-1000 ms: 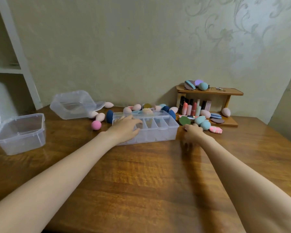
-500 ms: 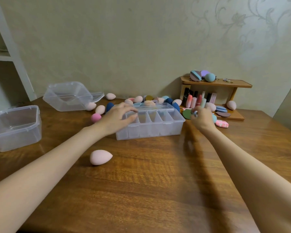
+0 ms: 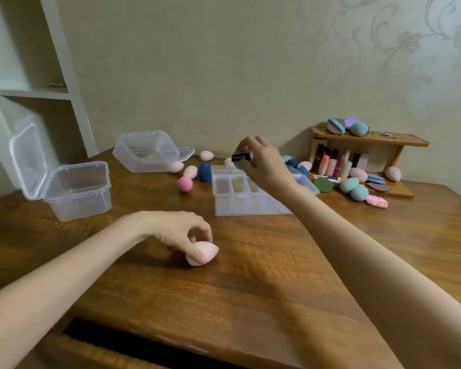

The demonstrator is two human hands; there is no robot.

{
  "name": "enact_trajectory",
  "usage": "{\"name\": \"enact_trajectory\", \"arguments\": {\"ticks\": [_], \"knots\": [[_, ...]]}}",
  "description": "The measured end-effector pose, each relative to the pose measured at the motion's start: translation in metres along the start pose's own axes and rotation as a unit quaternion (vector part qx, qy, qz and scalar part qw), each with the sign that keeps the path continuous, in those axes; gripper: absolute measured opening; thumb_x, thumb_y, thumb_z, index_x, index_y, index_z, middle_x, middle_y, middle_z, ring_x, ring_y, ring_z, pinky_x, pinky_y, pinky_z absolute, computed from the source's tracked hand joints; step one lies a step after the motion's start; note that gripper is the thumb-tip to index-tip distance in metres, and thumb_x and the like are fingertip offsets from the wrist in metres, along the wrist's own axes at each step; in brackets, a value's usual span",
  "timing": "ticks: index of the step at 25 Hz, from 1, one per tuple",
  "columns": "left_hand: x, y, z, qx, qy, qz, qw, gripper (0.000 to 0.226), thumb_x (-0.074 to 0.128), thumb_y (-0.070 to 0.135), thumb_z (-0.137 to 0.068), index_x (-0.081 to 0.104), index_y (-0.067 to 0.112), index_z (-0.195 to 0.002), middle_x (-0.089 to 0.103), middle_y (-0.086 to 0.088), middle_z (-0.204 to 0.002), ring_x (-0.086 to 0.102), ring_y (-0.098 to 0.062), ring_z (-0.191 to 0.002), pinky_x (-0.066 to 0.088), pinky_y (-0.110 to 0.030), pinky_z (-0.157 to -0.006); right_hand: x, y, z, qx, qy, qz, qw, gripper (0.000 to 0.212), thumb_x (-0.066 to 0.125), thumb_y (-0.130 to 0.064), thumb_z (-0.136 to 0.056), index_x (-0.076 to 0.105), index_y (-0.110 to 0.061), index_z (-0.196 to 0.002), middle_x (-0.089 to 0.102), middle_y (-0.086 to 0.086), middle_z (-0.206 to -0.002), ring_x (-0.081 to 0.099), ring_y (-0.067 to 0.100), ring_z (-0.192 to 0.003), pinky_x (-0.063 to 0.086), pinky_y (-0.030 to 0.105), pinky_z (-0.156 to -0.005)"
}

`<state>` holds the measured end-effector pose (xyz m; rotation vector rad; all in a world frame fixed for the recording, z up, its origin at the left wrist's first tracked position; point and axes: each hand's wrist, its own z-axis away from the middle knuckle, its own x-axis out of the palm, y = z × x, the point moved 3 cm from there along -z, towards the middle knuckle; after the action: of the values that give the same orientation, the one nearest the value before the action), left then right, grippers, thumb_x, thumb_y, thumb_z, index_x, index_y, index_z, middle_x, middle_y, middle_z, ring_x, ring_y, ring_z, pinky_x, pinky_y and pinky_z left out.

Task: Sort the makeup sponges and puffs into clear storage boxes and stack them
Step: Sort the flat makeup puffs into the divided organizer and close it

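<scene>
Left hand grips a pink sponge on the table; right hand pinches a dark puff above the divided box; best dropped squarely into one compartment.

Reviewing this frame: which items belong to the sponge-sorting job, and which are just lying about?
Job: pale pink sponge in left hand; divided clear box; two open clear boxes; loose sponges.
Lying about: wooden rack; lipsticks; white shelf.

left hand grips pink sponge | right hand pinches dark item
</scene>
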<state>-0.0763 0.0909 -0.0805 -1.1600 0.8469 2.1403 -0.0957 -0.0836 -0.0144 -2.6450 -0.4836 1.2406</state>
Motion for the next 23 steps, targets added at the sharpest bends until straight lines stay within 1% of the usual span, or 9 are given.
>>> {"name": "enact_trajectory", "arguments": {"ticks": [2,5,8,9,12,14,16,19,23], "knots": [[-0.006,-0.008,-0.006,0.017,0.064,0.031,0.997,0.039,0.065,0.036,-0.085,0.055,0.024,-0.121,0.054,0.011,-0.114,0.053,-0.005,-0.101,0.044,-0.017,-0.081,0.014,-0.006,-0.001,0.008,-0.028,-0.005,1.0,0.027,0.056,-0.009,-0.088,0.056,-0.003,-0.114,0.055,0.017,-0.111,0.058,0.032,-0.091,0.042,0.032,-0.073],[-0.023,-0.026,-0.018,-0.006,0.169,0.087,0.982,0.036,0.06,0.033,-0.089,0.056,0.018,-0.121,0.059,0.004,-0.118,0.057,-0.008,-0.102,0.047,-0.021,-0.084,0.031,0.002,-0.004,0.071,-0.086,-0.03,0.993,0.03,0.057,-0.007,-0.087,0.056,-0.004,-0.117,0.058,0.018,-0.114,0.061,0.032,-0.096,0.048,0.031,-0.074],[-0.031,-0.044,-0.039,-0.08,0.241,0.05,0.966,0.035,0.055,0.03,-0.09,0.053,0.017,-0.123,0.058,-0.002,-0.119,0.058,-0.015,-0.102,0.05,-0.028,-0.084,0.046,0.011,-0.011,0.133,-0.145,-0.044,0.979,0.03,0.06,-0.007,-0.087,0.058,-0.004,-0.117,0.063,0.018,-0.111,0.059,0.022,-0.083,0.043,0.011,-0.053],[-0.034,-0.049,-0.047,-0.108,0.255,0.037,0.96,0.034,0.053,0.03,-0.092,0.053,0.017,-0.123,0.057,-0.004,-0.12,0.057,-0.017,-0.104,0.049,-0.03,-0.084,0.05,0.012,-0.014,0.14,-0.161,-0.045,0.976,0.031,0.062,-0.008,-0.086,0.059,-0.004,-0.117,0.064,0.017,-0.111,0.055,0.019,-0.081,0.042,0.01,-0.052],[-0.043,-0.057,-0.059,-0.16,0.319,-0.023,0.934,0.034,0.047,0.028,-0.095,0.052,0.018,-0.127,0.052,-0.006,-0.127,0.051,-0.022,-0.115,0.046,-0.035,-0.094,0.066,0.011,-0.022,0.129,-0.234,-0.018,0.964,0.035,0.067,-0.016,-0.084,0.059,-0.006,-0.117,0.061,0.014,-0.116,0.057,0.02,-0.088,0.046,0.018,-0.065],[-0.048,-0.058,-0.062,-0.145,0.387,-0.061,0.909,0.032,0.046,0.021,-0.096,0.055,0.019,-0.127,0.051,-0.004,-0.13,0.047,-0.022,-0.12,0.042,-0.035,-0.099,0.079,0.011,-0.022,0.125,-0.266,0.004,0.956,0.036,0.066,-0.018,-0.084,0.056,-0.008,-0.117,0.063,0.013,-0.115,0.061,0.024,-0.096,0.049,0.026,-0.077],[-0.049,-0.057,-0.065,-0.09,0.439,-0.013,0.894,0.029,0.046,0.016,-0.096,0.058,0.018,-0.123,0.051,-0.003,-0.128,0.05,-0.019,-0.117,0.043,-0.03,-0.096,0.086,0.013,-0.022,0.127,-0.26,0.01,0.957,0.029,0.065,-0.018,-0.086,0.057,-0.006,-0.111,0.066,0.013,-0.108,0.06,0.022,-0.089,0.049,0.027,-0.077],[-0.043,-0.056,-0.07,-0.034,0.429,0.116,0.895,0.026,0.048,0.016,-0.096,0.059,0.017,-0.119,0.053,-0.005,-0.124,0.053,-0.017,-0.108,0.042,-0.023,-0.087,0.087,0.015,-0.023,0.101,-0.274,0.021,0.956,0.018,0.059,-0.015,-0.089,0.066,-0.004,-0.102,0.069,0.011,-0.105,0.053,0.013,-0.079,0.043,0.02,-0.066],[-0.047,-0.058,-0.076,0.009,0.432,0.19,0.882,0.025,0.05,0.018,-0.095,0.06,0.019,-0.118,0.055,0.0,-0.115,0.052,-0.011,-0.104,0.043,-0.023,-0.088,0.074,0.018,-0.037,0.084,-0.288,0.01,0.954,0.019,0.059,-0.014,-0.09,0.072,-0.01,-0.102,0.07,0.007,-0.106,0.056,0.011,-0.078,0.046,0.016,-0.072]]}}
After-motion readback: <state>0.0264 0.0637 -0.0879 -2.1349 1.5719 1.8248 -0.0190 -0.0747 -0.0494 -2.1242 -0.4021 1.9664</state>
